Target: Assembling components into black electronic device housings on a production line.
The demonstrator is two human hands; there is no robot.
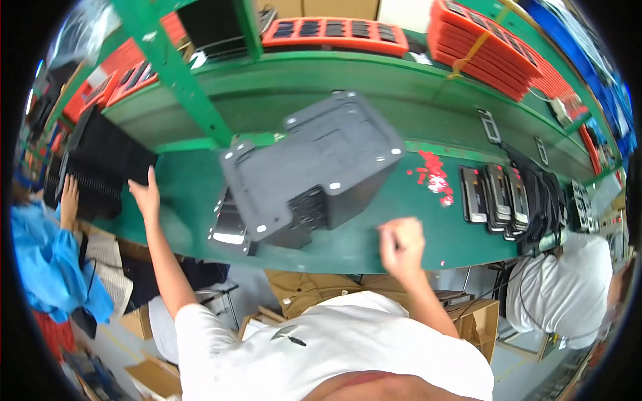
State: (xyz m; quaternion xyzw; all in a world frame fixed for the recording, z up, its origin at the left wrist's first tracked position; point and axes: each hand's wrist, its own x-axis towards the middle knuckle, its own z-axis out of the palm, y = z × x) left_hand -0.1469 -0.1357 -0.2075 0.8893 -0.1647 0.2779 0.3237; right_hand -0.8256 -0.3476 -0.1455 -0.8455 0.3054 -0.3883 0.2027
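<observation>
A large black plastic box [321,150] with white dots on its corners lies tilted in the middle of the green bench [374,244]. Beside its lower left edge is a smaller flat black part [231,224] with a bright reflective patch. My left hand [145,196] is open, thumb and fingers apart, next to a stack of black ridged trays [103,164] at the bench's left end. Over the front of the bench, right of the box, my right hand [404,247] is closed and slightly blurred; whatever its curled fingers may hold is hidden.
Small red pieces [435,177] lie scattered right of the box, near a row of black devices [493,197]. Orange trays [334,35] fill the shelf above, and a green post [177,73] rises at left. A co-worker's hand [69,199] touches the ridged trays. Another person [565,287] sits at right.
</observation>
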